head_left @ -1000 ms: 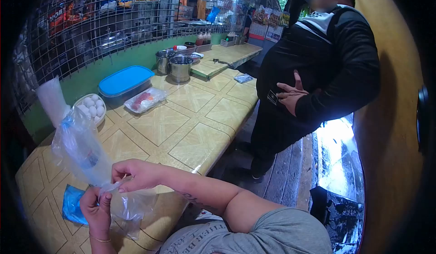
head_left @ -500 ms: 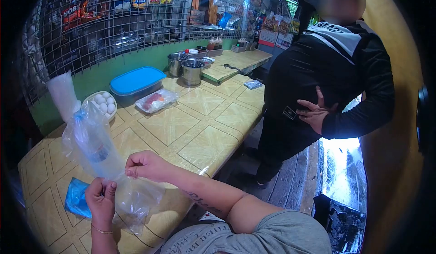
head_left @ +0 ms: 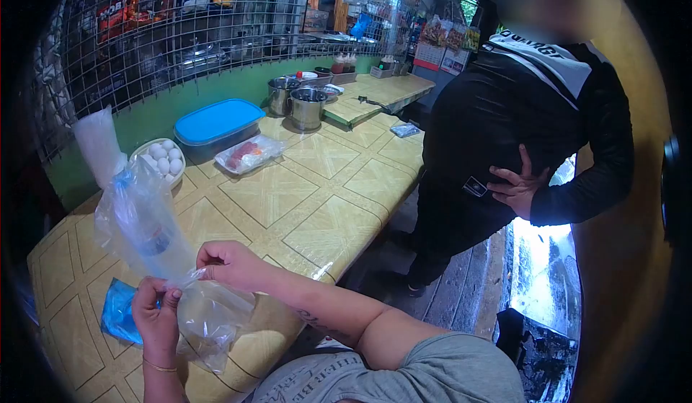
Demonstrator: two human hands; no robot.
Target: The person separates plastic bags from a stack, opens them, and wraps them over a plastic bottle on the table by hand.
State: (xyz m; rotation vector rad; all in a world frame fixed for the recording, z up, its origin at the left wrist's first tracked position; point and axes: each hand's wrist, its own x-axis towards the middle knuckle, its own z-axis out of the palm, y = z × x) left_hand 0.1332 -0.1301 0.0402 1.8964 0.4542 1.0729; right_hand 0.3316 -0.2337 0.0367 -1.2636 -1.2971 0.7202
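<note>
A bench (head_left: 317, 179) with a glossy, wood-patterned top fills the left and centre, its rounded right edge slanting toward the upper right; past that edge a person (head_left: 483, 114) in black stands on floor planks (head_left: 465, 273). The patterned surface spreads from the forearm up to the pots (head_left: 308, 111). At left stands a tall bundle (head_left: 140, 215) in translucent film, well apart from a rectangular blue-lidded plastic box (head_left: 220, 122). At lower left is a clear, crinkled plastic bag (head_left: 216, 320), its gathered film pinched between the fingers of the left hand (head_left: 156, 308) and right hand (head_left: 234, 264). An oval bowl (head_left: 180, 177) holds smooth white eggs (head_left: 163, 165). A flat, shiny blue packet (head_left: 117, 313) lies just beside the left hand.
</note>
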